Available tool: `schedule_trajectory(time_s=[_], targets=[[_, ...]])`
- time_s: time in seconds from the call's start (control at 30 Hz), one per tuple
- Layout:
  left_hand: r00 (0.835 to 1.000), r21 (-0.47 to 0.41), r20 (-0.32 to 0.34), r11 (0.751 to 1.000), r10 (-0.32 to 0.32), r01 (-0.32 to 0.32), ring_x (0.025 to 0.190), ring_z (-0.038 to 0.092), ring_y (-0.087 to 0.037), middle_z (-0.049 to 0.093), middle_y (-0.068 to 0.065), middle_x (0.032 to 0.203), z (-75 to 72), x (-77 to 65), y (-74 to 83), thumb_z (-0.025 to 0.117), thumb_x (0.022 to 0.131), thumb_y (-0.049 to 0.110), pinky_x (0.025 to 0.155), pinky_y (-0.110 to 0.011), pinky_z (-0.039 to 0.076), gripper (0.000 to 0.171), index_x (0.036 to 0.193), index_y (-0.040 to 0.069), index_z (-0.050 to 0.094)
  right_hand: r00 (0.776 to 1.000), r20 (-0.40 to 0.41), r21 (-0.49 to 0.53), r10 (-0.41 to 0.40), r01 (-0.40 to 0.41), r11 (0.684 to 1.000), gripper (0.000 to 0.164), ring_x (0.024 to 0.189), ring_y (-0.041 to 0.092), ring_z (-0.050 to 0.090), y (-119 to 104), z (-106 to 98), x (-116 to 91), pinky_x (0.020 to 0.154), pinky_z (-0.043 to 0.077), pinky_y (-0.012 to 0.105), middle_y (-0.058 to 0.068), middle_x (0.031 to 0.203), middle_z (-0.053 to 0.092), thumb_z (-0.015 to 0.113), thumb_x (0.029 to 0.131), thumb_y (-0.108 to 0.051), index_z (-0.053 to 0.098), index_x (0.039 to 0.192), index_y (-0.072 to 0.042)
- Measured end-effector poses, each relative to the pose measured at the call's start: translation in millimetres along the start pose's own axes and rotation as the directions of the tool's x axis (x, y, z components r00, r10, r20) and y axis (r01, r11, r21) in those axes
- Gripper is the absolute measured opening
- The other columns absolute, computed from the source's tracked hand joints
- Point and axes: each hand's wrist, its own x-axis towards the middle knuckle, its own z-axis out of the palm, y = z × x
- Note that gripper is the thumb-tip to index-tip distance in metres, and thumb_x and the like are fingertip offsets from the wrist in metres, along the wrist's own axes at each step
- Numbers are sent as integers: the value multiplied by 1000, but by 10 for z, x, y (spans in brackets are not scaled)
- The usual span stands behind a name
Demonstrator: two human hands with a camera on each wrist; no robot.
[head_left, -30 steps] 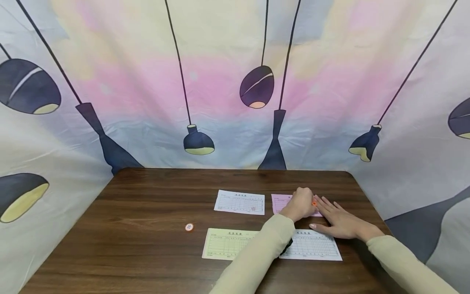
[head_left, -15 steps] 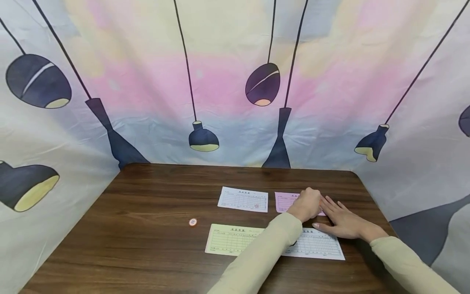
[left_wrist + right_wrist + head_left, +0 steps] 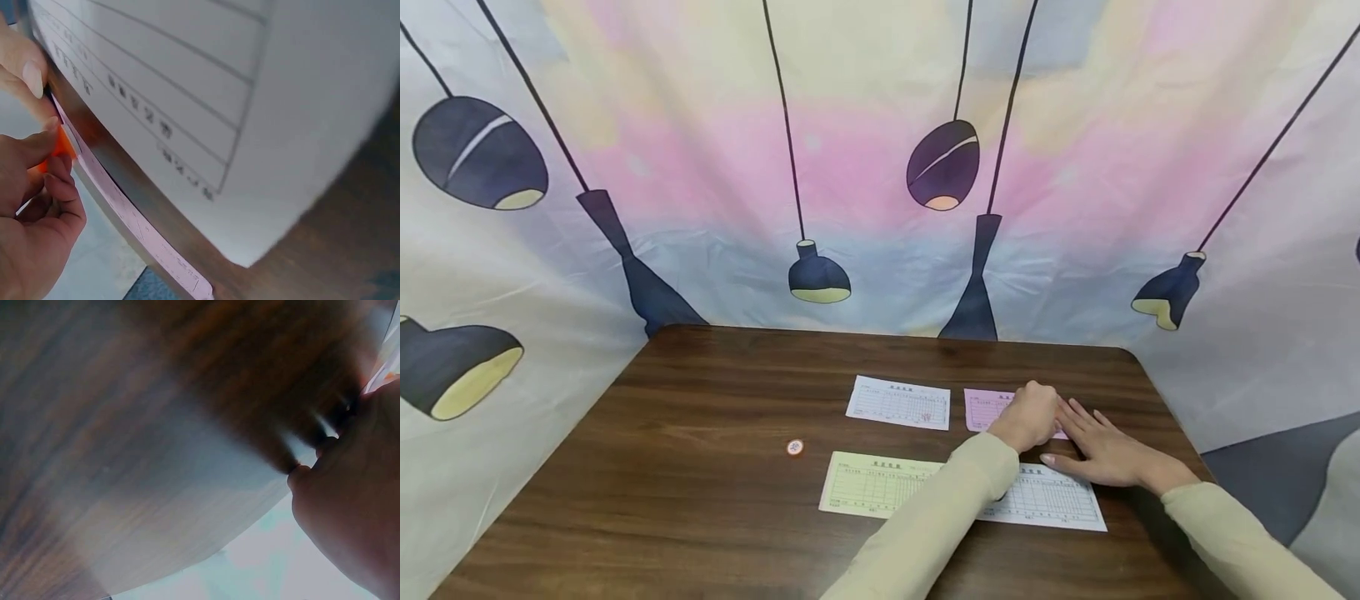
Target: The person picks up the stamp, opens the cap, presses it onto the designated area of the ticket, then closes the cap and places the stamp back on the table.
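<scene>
My left hand pinches a small orange stamp against the pink printed slip, in the left wrist view between thumb and curled fingers. Most of the slip's right half is hidden under that hand in the head view. Flat at the slip's right end lies my right hand, its fingers straight and its fingertips beside the left hand. Its thumb reaches over the top edge of a larger white form. The right wrist view shows the right hand dark against the table.
Left of the pink slip is a white slip with a faint red mark. A yellow-green form lies partly under the left sleeve. A small round white disc with an orange rim sits on the wooden table.
The head view has shifted slightly. The left hand stays on the pink slip, and the orange that showed beside it is now covered in that view. The right hand keeps its place.
</scene>
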Motion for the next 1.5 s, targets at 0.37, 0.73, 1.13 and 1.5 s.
schedule_trajectory(time_s=[0.37, 0.73, 1.13, 1.5], targets=[[999, 61, -19, 997, 40, -39, 98, 75, -6, 79, 8, 111, -25, 14, -16, 76, 98, 35, 78, -16, 59, 24, 118, 22, 77, 1000, 12, 5, 11, -11, 1000, 100, 160, 53, 15, -31, -49, 14, 124, 12, 75, 27, 174, 16, 60, 99, -62, 25, 164, 5], [1000, -55, -20, 998, 10, -12, 91, 75, -6, 79, 8, 101, -55, 17, -103, 76, 98, 32, 72, -18, 56, 13, 105, 22, 81, 1000, 17, 8, 21, -21, 1000, 97, 160, 52, 17, -15, -10, 32, 124, 13, 74, 26, 174, 18, 59, 99, -62, 27, 164, 3], [979, -386, -181, 909, 89, -154, 65, 58, 3, 72, 9, 81, -692, -164, -591, 75, 99, 24, 60, -11, 45, 8, 99, 17, 79, 999, 10, -4, 36, -36, 999, 99, 159, 53, 18, -22, -89, 62, 123, 16, 75, 28, 172, 20, 59, 98, -65, 25, 165, 0], [978, -446, -166, 875, 124, -187, 70, 60, 1, 74, 6, 87, -893, -603, -887, 74, 98, 18, 64, -12, 48, 17, 113, 14, 80, 999, -16, -3, 45, -45, 999, 91, 152, 58, 30, -67, -142, 105, 117, 34, 72, 35, 166, 29, 58, 101, -61, 35, 160, 5]])
